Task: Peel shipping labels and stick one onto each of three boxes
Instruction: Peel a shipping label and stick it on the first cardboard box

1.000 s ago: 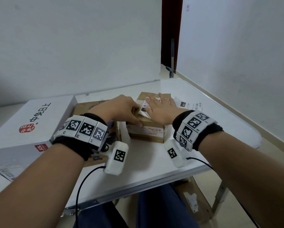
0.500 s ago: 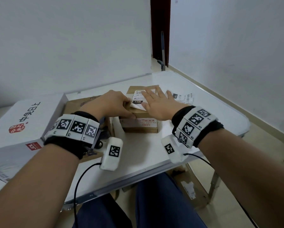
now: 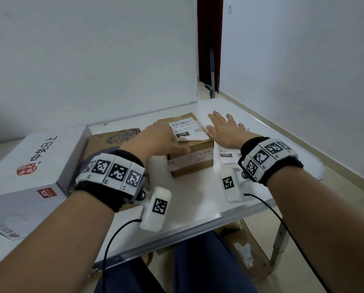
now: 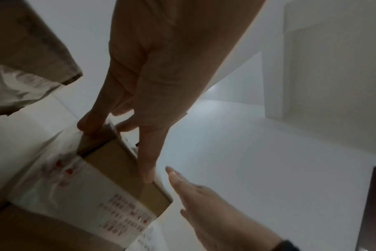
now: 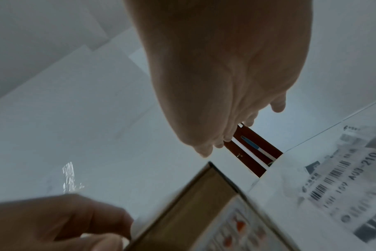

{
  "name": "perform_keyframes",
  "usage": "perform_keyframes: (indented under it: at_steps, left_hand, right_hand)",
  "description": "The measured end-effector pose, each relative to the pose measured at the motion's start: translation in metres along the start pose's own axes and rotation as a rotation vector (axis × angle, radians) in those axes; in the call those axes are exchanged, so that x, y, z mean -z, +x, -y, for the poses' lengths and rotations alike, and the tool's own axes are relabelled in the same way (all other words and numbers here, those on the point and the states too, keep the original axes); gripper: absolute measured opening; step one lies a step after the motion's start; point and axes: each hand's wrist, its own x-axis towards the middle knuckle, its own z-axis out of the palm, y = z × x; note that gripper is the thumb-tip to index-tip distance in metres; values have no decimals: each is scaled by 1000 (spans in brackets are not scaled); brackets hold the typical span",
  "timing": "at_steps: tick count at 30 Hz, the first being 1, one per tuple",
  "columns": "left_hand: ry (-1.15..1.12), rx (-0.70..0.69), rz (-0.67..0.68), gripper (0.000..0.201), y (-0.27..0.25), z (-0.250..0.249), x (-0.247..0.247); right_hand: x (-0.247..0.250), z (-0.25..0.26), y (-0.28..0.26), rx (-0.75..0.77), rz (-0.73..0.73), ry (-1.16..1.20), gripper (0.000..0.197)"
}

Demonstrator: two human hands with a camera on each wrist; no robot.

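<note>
A small brown box stands mid-table with a white shipping label stuck flat on its top. My left hand grips the box at its left top corner; in the left wrist view its fingers hook over the box edge and the thumb lies along the top. My right hand hovers flat with straight fingers just right of the box, holding nothing. Beneath it another label sheet lies on the table, also seen printed and blurred in the right wrist view.
A flat brown box with a printed drawing lies left of the small one, and a large white box with red marks sits at far left. The white table ends close in front. Another carton sits on the floor under it.
My right hand has lifted off the label on the box top and moved right, beside the box. The left hand stays on the box.
</note>
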Motion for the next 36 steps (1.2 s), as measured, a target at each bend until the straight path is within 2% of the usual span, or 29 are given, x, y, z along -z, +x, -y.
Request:
perform_keyframes:
  at_steps: [4, 6, 9, 15, 19, 22, 25, 36]
  left_hand:
    - [-267, 7, 63, 47, -3, 22, 9]
    - [-385, 10, 85, 55, -7, 28, 10]
    - [-272, -7, 88, 69, -9, 34, 8]
    - [-264, -33, 49, 69, -10, 37, 3]
    - [-283, -30, 30, 71, -8, 37, 3]
    - [-277, -31, 38, 71, -8, 36, 2]
    - [-282, -48, 45, 63, -10, 34, 3]
    - [-253, -6, 84, 62, -13, 29, 8]
  right_hand:
    - [14, 6, 14, 31, -76, 84, 53]
    - [15, 19, 22, 77, -70, 58, 52]
    - [6, 36, 37, 118, -15, -12, 52]
    - [-11, 41, 52, 41, -1, -170, 53]
    - [-14, 47, 51, 64, 2, -241, 55]
    - [-22, 62, 45, 112, 5, -255, 56]
    - [-30, 75, 38, 146, -4, -270, 56]
    - [-37, 79, 19, 107, -4, -231, 59]
